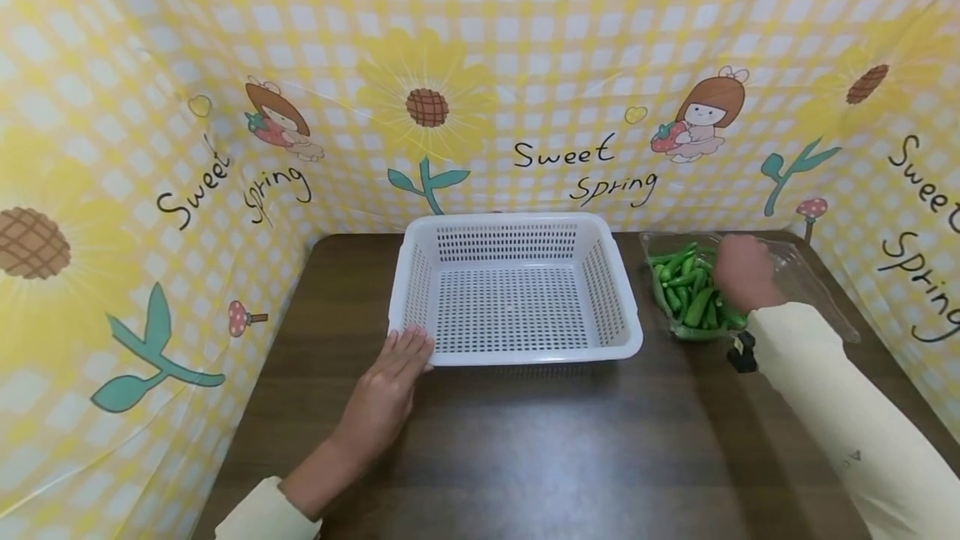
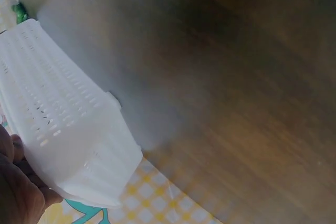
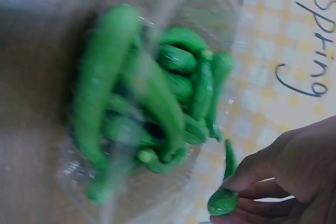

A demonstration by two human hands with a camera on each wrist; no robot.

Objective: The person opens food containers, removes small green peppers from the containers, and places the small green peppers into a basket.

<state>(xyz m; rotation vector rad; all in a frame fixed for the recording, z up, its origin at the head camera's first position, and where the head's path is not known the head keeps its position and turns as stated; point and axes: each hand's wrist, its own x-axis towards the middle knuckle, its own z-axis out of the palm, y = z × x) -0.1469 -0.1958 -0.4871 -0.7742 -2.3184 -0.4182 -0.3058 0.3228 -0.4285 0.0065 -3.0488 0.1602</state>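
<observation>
A white perforated plastic basket (image 1: 510, 307) stands on the table. My left hand (image 1: 390, 386) holds its near left corner, with the fingers over the rim; the left wrist view shows that hand (image 2: 23, 182) against the basket's corner (image 2: 79, 145). To the right is a clear plastic box (image 1: 682, 332) of green chili peppers (image 1: 686, 282). My right hand (image 1: 742, 273) is above the box. In the right wrist view, the thumb and fingers of that hand (image 3: 283, 177) pinch a green chili pepper (image 3: 223, 203), apart from the pile of peppers (image 3: 157, 93).
The box's clear lid (image 1: 813, 290) lies folded back on its right. A yellow checked cloth (image 1: 487, 40) with flowers and lettering hangs behind and on both sides of the dark wooden table (image 1: 540, 457). Nothing is visible inside the basket.
</observation>
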